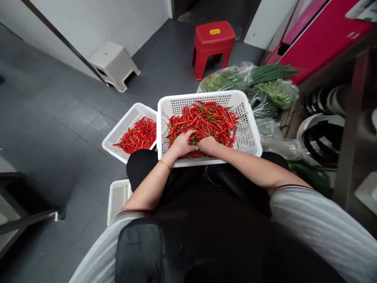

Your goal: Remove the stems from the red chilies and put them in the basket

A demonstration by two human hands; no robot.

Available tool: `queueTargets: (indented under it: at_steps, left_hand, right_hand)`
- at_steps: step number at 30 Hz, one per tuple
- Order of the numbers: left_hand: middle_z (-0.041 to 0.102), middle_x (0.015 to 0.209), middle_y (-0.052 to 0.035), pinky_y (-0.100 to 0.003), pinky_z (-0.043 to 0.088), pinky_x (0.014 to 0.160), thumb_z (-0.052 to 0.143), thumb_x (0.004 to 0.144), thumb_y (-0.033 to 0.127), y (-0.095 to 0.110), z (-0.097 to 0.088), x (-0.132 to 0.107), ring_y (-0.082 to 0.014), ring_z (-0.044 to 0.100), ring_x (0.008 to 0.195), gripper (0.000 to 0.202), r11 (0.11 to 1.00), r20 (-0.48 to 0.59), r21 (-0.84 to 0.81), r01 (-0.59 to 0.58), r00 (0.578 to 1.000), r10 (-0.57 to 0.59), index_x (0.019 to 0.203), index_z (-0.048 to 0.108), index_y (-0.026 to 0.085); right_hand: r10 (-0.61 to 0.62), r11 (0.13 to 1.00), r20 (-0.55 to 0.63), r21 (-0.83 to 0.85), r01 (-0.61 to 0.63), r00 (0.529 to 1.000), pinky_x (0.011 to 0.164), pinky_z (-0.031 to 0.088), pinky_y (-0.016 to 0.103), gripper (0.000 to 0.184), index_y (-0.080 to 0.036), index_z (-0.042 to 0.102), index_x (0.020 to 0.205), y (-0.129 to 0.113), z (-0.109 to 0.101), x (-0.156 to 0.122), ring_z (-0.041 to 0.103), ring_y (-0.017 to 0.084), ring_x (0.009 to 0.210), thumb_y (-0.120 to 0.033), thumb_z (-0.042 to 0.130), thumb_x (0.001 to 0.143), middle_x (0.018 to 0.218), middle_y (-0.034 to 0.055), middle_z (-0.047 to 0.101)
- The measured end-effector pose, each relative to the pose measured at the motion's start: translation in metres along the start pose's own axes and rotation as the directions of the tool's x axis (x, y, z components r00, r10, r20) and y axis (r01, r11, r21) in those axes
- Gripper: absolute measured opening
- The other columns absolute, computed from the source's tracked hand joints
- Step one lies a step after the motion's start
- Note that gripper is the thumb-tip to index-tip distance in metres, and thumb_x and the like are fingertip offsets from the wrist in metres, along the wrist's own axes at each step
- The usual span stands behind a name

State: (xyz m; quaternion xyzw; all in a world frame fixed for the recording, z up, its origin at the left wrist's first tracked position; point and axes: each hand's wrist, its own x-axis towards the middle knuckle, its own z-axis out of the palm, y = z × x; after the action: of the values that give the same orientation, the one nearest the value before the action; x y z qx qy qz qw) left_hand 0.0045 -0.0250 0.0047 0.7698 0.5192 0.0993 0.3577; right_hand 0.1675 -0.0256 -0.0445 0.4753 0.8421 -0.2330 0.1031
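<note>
A white perforated basket [253,137] rests on my knees, heaped with red chillies with green stems [206,118]. My left hand [182,144] and my right hand [207,144] lie side by side in the near part of the heap, fingers curled into the chillies. A gold bangle sits on my left wrist. A second white basket [119,131] on the floor to the left holds red chillies without stems [138,135].
A third white basket [118,196] lies by my left knee. Bags of green vegetables [259,84] lie behind the basket. A red stool [212,43] and a white stool [113,65] stand farther back. Shelves with dishes [324,125] are at right.
</note>
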Motion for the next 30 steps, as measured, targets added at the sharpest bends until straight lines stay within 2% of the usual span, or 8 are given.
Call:
queueTargets:
  at_steps: [3,7,10,12,14,21,26,30]
  left_hand:
    - [0.057,0.121,-0.013,-0.035,0.047,0.085,0.084,0.057,0.039,0.002,-0.002,-0.006,-0.0275,0.061,0.101,0.099,0.999,0.003,0.053,-0.006,1.0,0.006,0.145,0.04,0.023]
    - [0.064,0.095,-0.007,-0.029,0.045,0.074,0.077,0.066,0.046,0.0,-0.007,-0.004,-0.0198,0.061,0.082,0.078,0.991,-0.135,-0.133,-0.004,0.991,-0.014,0.135,0.052,0.019]
    - [0.056,0.063,0.0018,-0.025,0.039,0.059,0.078,0.066,0.043,-0.003,-0.003,0.003,-0.0109,0.05,0.058,0.047,0.917,-0.065,-0.396,0.055,0.994,-0.087,0.1,0.068,0.013]
    - [0.051,0.055,0.0039,-0.023,0.032,0.051,0.079,0.063,0.043,-0.002,0.004,0.007,-0.0065,0.04,0.049,0.036,0.817,0.01,-0.567,0.107,0.992,-0.123,0.073,0.065,0.012]
    - [0.05,0.053,0.0044,-0.022,0.024,0.044,0.078,0.062,0.044,-0.001,0.011,0.009,-0.0037,0.034,0.043,0.037,0.685,0.06,-0.708,0.172,0.981,-0.184,0.063,0.058,0.013]
    - [0.051,0.051,0.0038,-0.022,0.012,0.034,0.074,0.064,0.04,-0.005,0.013,0.003,-0.0015,0.029,0.032,0.033,0.425,0.186,-0.862,0.278,0.952,-0.244,0.059,0.053,0.015]
    - [0.041,0.041,0.0079,-0.021,0.015,0.036,0.073,0.064,0.039,-0.004,0.015,-0.009,-0.003,0.028,0.032,0.033,0.468,0.161,-0.845,0.259,0.957,-0.24,0.058,0.048,0.018]
    - [0.041,0.041,0.007,-0.02,0.022,0.04,0.068,0.069,0.045,0.001,0.018,-0.018,-0.0045,0.033,0.037,0.036,0.598,0.103,-0.765,0.237,0.963,-0.25,0.057,0.049,0.017]
  right_hand:
    - [0.042,0.998,0.045,-0.049,-0.04,0.998,0.085,0.05,0.043,0.015,-0.015,0.073,0.08,0.0,-0.007,-0.003,0.067,0.029,0.09,-0.018,0.06,0.084,0.087,0.0142,0.073]
    - [0.043,0.973,-0.039,0.227,-0.033,0.998,0.077,0.052,0.034,0.015,-0.018,0.072,0.083,0.014,-0.038,-0.013,0.068,0.022,0.083,-0.029,0.062,0.084,0.084,0.0072,0.072]
    - [0.131,0.679,-0.092,0.734,-0.022,0.987,0.056,0.05,0.025,0.021,-0.016,0.065,0.078,0.019,-0.054,-0.017,0.063,0.013,0.057,-0.034,0.06,0.086,0.065,0.002,0.067]
    - [0.177,0.447,-0.094,0.894,0.005,0.98,0.046,0.046,0.021,0.022,-0.016,0.059,0.075,0.018,-0.057,-0.017,0.057,0.01,0.047,-0.035,0.062,0.085,0.06,-0.0004,0.062]
    - [0.232,0.348,-0.118,0.937,0.031,0.965,0.041,0.042,0.018,0.02,-0.016,0.058,0.079,0.014,-0.053,-0.019,0.054,0.008,0.044,-0.035,0.063,0.085,0.059,-0.0029,0.061]
    - [0.16,0.544,-0.084,0.839,-0.017,0.984,0.042,0.037,0.018,0.032,-0.017,0.057,0.07,-0.014,-0.03,-0.036,0.048,0.008,0.036,-0.039,0.049,0.092,0.041,-0.0067,0.049]
    - [0.194,0.708,-0.164,0.706,-0.022,0.967,0.054,0.039,0.021,0.035,-0.017,0.057,0.062,-0.033,-0.017,-0.043,0.055,0.01,0.049,-0.037,0.053,0.09,0.05,-0.0023,0.058]
    - [0.082,0.94,-0.213,0.342,-0.004,0.974,0.064,0.039,0.023,0.032,-0.014,0.067,0.079,-0.04,-0.014,-0.05,0.064,0.014,0.07,-0.031,0.046,0.096,0.077,0.0071,0.072]
